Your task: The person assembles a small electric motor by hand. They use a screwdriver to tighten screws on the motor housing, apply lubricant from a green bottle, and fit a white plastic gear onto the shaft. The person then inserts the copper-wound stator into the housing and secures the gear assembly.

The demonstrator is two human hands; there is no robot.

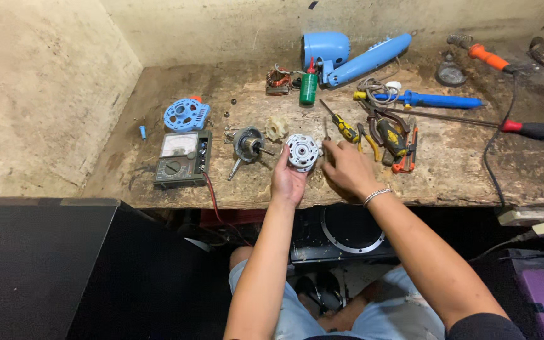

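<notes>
While the left hand (pixel 286 179) grips one round white motor housing (pixel 301 152) near the workbench's (pixel 461 170) front edge, its face points up.
Right hand (pixel 346 169) pinches one thin screwdriver (pixel 326 133), shaft lying toward the back edge.

Round silver motor housing (pixel 301 152), upright

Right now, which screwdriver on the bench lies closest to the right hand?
The yellow-and-black-handled screwdriver, just above the right hand. The blue-handled one and the red-and-black one lie farther right.
</notes>
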